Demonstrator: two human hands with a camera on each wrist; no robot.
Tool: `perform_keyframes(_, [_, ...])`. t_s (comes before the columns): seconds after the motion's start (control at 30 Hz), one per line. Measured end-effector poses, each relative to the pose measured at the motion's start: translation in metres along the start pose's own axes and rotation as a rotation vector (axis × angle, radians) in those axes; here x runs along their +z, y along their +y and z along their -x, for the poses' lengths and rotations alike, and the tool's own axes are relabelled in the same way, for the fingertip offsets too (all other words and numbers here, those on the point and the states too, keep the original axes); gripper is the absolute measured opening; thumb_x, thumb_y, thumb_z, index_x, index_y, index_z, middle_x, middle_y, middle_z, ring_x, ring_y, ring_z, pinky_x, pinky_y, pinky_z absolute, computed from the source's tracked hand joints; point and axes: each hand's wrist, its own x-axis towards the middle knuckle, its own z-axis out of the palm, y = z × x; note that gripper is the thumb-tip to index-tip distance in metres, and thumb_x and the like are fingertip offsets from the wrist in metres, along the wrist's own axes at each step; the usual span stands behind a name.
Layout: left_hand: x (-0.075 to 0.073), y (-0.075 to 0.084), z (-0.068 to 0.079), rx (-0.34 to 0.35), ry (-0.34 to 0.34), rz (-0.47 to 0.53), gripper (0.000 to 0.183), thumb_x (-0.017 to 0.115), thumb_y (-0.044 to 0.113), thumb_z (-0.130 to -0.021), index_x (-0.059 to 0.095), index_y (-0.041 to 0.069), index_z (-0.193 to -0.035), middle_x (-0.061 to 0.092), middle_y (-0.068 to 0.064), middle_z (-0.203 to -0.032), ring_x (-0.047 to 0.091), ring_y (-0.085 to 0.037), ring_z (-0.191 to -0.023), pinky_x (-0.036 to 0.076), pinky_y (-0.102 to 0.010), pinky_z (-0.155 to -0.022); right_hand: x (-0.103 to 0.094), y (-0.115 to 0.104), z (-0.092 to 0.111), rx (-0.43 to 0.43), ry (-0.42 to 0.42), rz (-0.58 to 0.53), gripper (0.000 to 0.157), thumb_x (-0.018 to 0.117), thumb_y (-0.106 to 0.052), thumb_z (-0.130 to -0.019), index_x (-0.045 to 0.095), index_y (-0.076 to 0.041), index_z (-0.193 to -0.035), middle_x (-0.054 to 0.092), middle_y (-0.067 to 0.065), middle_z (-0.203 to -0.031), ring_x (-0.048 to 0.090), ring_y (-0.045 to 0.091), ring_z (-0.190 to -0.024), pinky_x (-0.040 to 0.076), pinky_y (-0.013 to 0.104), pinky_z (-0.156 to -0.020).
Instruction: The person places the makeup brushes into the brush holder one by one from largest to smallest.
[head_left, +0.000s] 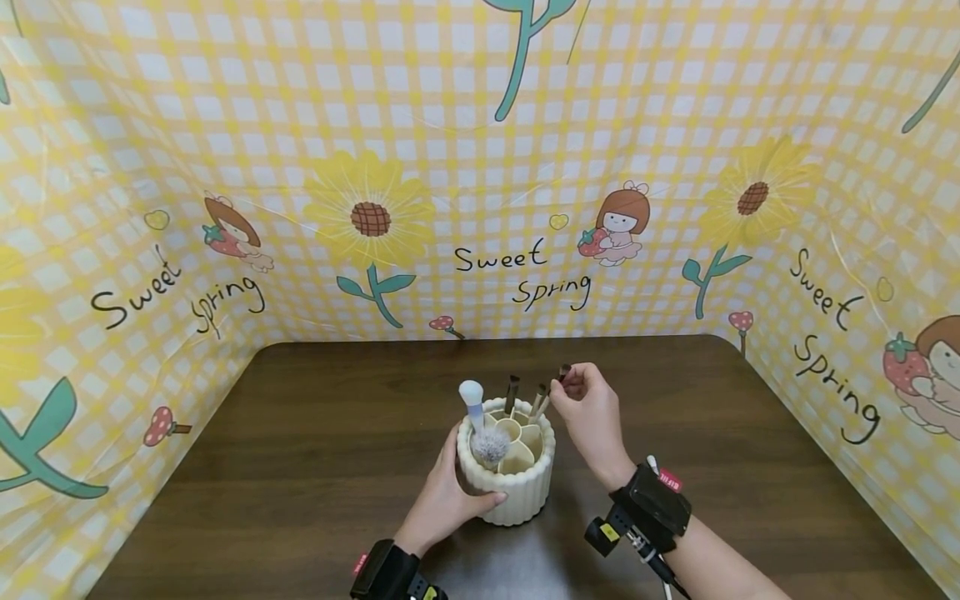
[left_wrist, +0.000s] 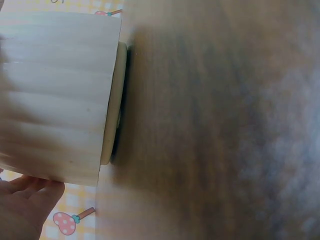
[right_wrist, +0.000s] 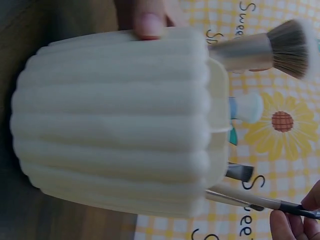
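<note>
A cream ribbed makeup brush holder (head_left: 517, 498) with several compartments stands upright on the table. My left hand (head_left: 447, 504) grips its left side, thumb across the front wall. Beyond the holder's right rim, my right hand (head_left: 592, 421) pinches a slim makeup brush (right_wrist: 267, 202) near its dark upper part. That brush's pale handle reaches down to the rim; its lower end is hidden. In the holder are a fluffy grey brush (head_left: 491, 447), a white-tipped brush (head_left: 472, 395), a dark flat brush (head_left: 512, 392) and a small thin brush (head_left: 539, 400).
The dark wooden table (head_left: 315, 433) spreads around the holder. Behind it and along both sides hangs a yellow checked cloth (head_left: 480, 175) with printed flowers. A black camera band (head_left: 651, 510) with a cable sits on the right wrist.
</note>
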Motion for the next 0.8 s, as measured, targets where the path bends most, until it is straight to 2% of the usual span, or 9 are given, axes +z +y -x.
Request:
perform_keyframes(0.13, [-0.003, 0.017, 0.004, -0.006, -0.007, -0.015, 0.109, 0.084, 0.027, -0.065, 0.017, 0.008, -0.148, 0.032, -0.018, -0.148, 0.035, -0.033, -0.133, 0.027, -0.057, -0.108, 0.005, 0.006, 0.002, 0.012, -0.019, 0.018, 0.011, 0.062, -0.005, -0.083, 0.056, 0.003, -0.088, 0.062, 0.016, -0.086, 0.060, 0.025, -0.081, 0.047, 0.032, -0.067])
perform_keyframes(0.27, [-0.003, 0.021, 0.005, -0.022, -0.011, -0.028, 0.109, 0.084, 0.026, -0.065, 0.016, 0.006, -0.148, 0.031, -0.019, -0.148, 0.034, -0.034, -0.133, 0.027, -0.056, -0.109, 0.009, 0.012, 0.004, 0.024, -0.033, 0.026, 0.012, 0.063, -0.004, -0.082, 0.056, 0.003, -0.088, 0.064, 0.017, -0.086, 0.062, 0.026, -0.080, 0.050, 0.034, -0.069])
perform_keyframes(0.37, [-0.002, 0.016, 0.004, -0.018, -0.009, -0.023, 0.108, 0.083, 0.028, -0.065, 0.016, 0.008, -0.148, 0.031, -0.019, -0.148, 0.034, -0.034, -0.134, 0.027, -0.057, -0.108, 0.013, 0.017, 0.006, 0.034, -0.051, 0.028, 0.011, 0.063, -0.003, -0.081, 0.057, 0.003, -0.088, 0.065, 0.017, -0.086, 0.062, 0.026, -0.080, 0.050, 0.034, -0.068])
perform_keyframes(0.63, [0.002, -0.014, -0.003, -0.012, 0.007, -0.035, 0.112, 0.083, 0.037, -0.063, 0.015, 0.021, -0.149, 0.029, -0.011, -0.151, 0.033, -0.028, -0.136, 0.027, -0.055, -0.110, 0.020, 0.026, 0.008, 0.039, -0.107, 0.023, 0.012, 0.065, -0.001, -0.080, 0.057, 0.004, -0.089, 0.065, 0.018, -0.087, 0.062, 0.026, -0.081, 0.053, 0.040, -0.073])
perform_keyframes(0.7, [0.002, -0.016, -0.003, -0.010, 0.006, -0.031, 0.112, 0.083, 0.038, -0.063, 0.014, 0.020, -0.149, 0.029, -0.011, -0.151, 0.033, -0.029, -0.135, 0.027, -0.055, -0.109, 0.020, 0.026, 0.007, 0.037, -0.118, 0.029, 0.014, 0.066, -0.002, -0.080, 0.057, 0.004, -0.089, 0.065, 0.018, -0.087, 0.062, 0.025, -0.081, 0.054, 0.040, -0.073])
perform_keyframes(0.8, [0.000, -0.003, 0.000, -0.019, -0.002, -0.030, 0.112, 0.083, 0.034, -0.064, 0.014, 0.014, -0.150, 0.029, -0.015, -0.150, 0.033, -0.031, -0.135, 0.028, -0.056, -0.109, 0.020, 0.026, 0.006, 0.028, -0.128, 0.041, 0.016, 0.067, -0.003, -0.079, 0.057, 0.003, -0.090, 0.065, 0.017, -0.087, 0.062, 0.024, -0.080, 0.054, 0.040, -0.072])
